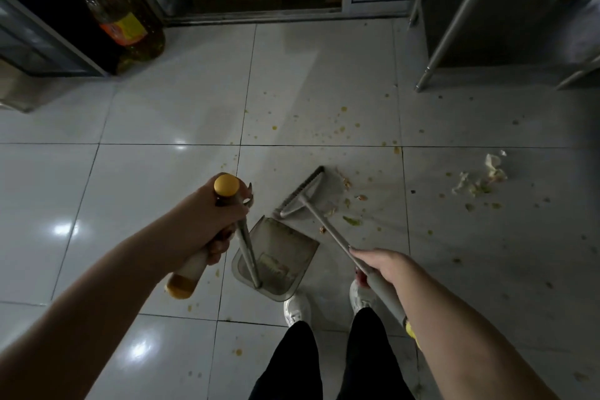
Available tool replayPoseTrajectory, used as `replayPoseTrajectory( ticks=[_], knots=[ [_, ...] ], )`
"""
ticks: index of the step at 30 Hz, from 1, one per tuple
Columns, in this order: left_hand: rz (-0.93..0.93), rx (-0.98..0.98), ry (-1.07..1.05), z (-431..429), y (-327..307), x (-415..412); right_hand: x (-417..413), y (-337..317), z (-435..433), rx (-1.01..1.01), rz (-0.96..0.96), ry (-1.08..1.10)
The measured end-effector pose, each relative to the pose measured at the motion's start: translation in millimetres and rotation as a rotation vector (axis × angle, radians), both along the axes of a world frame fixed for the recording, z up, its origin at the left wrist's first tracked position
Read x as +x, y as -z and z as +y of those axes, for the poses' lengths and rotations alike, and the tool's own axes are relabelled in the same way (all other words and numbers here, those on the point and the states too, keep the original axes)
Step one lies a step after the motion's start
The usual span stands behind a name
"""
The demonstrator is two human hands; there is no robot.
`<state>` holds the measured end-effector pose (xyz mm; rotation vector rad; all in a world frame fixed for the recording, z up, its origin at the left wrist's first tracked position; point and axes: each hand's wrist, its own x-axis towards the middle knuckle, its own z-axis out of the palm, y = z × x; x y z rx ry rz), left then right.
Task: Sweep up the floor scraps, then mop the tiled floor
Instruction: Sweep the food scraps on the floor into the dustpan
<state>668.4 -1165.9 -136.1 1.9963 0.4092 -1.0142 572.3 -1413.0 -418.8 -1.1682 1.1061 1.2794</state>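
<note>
Pale glossy floor tiles (156,114) fill the view, spotted with yellowish drips across the middle and right. We record a dark doorway at the top, a large oil bottle (120,23) standing in the recess at upper left, and slanted metal legs (454,19) at upper right.

The left hand (211,221) is wrapped tightly around a cream grip with yellow ends (226,184). A thin metal rod runs from that hand down into the dustpan (282,250), which sits on the tiles just ahead of the white shoes (297,308). In the dim light we cannot say for certain whether grip and rod are one tool.

The right hand (380,265) is clamped on the broom's grey handle. The broom head (303,195) rests on the floor at the dustpan's far corner.

Green and tan scraps (352,221) lie just beside the broom head, to its right. A paler clump (487,175) lies well apart, further right.
</note>
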Motion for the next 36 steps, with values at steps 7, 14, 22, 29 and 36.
replayPoseTrajectory(
  ticks=[7, 14, 22, 29, 36],
  knots=[
    [0.026, -0.001, -0.071, -8.5, 0.4, 5.1, -15.2, 14.9, -12.2, 0.287, 0.129, 0.396],
    [0.026, 0.006, -0.052, -23.7, -0.3, 6.7, -1.3, 22.6, 11.8, 0.233, 0.247, 0.348],
    [-0.014, 0.028, 0.038, -46.6, 2.8, 6.6, 24.2, 35.1, -7.5, 0.181, 0.16, 0.186],
    [-0.009, 0.009, 0.079, -77.5, 2.8, 17.1, -33.5, 46.5, -68.9, 0.03, 0.216, 0.157],
    [-0.012, -0.012, 0.156, -115.9, -1.9, 12.6, -83.2, -10.7, -139.6, -0.088, 0.253, 0.105]
  ],
)
